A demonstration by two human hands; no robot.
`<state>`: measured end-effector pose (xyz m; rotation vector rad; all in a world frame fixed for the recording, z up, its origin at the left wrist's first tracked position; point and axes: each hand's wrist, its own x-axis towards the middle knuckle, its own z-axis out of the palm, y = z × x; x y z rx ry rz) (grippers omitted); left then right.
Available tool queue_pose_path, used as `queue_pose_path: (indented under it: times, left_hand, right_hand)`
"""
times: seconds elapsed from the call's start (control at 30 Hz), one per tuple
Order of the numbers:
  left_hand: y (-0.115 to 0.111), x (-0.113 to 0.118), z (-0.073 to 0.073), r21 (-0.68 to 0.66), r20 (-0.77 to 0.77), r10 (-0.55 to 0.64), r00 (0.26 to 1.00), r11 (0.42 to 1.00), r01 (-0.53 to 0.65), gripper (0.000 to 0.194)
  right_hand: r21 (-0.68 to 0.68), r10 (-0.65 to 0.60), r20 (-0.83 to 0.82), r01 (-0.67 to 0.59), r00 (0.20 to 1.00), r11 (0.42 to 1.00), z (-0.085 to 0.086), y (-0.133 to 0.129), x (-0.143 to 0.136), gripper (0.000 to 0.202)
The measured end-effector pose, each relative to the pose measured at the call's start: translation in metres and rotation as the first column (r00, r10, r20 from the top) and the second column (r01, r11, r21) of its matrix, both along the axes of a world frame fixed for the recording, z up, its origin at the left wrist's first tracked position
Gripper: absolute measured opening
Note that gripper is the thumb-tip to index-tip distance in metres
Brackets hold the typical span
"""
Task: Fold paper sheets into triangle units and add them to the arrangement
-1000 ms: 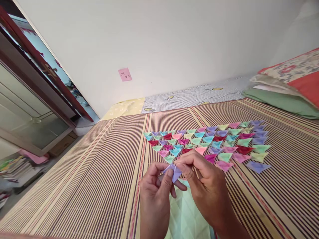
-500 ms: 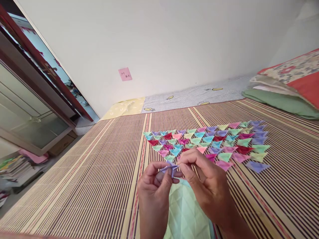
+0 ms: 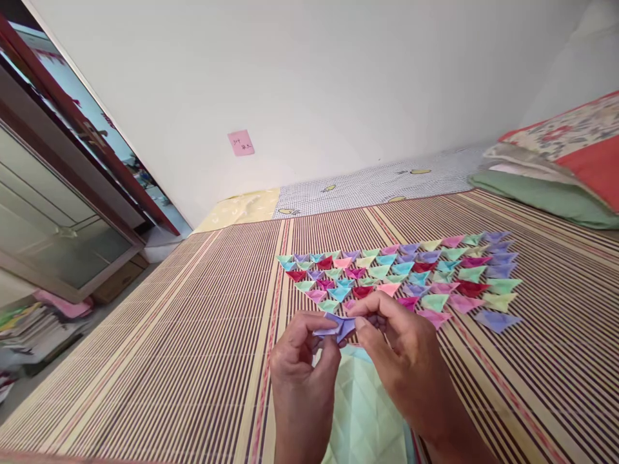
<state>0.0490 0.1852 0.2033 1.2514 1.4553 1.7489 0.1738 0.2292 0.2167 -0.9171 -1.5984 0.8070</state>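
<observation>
A small purple folded paper (image 3: pixel 342 327) is pinched between both hands at the lower middle. My left hand (image 3: pixel 305 370) grips its left end with thumb and fingers. On its right end, my right hand (image 3: pixel 403 354) pinches with thumb and forefinger. Just beyond the hands, several rows of small folded papers (image 3: pixel 380 272) in green, blue, pink, red, yellow and purple lie on the striped mat (image 3: pixel 213 322). A pale green creased sheet (image 3: pixel 365 409) is below the hands, partly hidden by them.
Folded bedding (image 3: pixel 556 193) is piled at the right edge. Checked cloth (image 3: pixel 358 187) runs along the wall, where a pink note (image 3: pixel 240 143) hangs. At the left are a glass-panelled door (image 3: pixel 58 219) and stacked papers (image 3: pixel 36 332) beside the mat.
The purple paper has turned and now shows a wider, flatter face between the fingers. My right hand has shifted its pinch along it, and both hands have moved slightly.
</observation>
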Motion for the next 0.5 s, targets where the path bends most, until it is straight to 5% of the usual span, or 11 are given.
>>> queue_pose_path:
  times: [0.3, 0.5]
  left_hand:
    - [-0.0005, 0.002, -0.0001, -0.049, -0.133, 0.043, 0.99, 0.998, -0.05, 0.007]
    - [0.0003, 0.0046, -0.0001, -0.012, -0.156, 0.036, 0.987, 0.999, -0.038, 0.008]
  right_hand:
    - [-0.024, -0.045, 0.019, 0.045, 0.999, 0.999, -0.0014, 0.003, 0.0034, 0.016]
    - [0.208, -0.204, 0.109, 0.178, 0.973, 0.962, -0.002, 0.0053, 0.0016, 0.012]
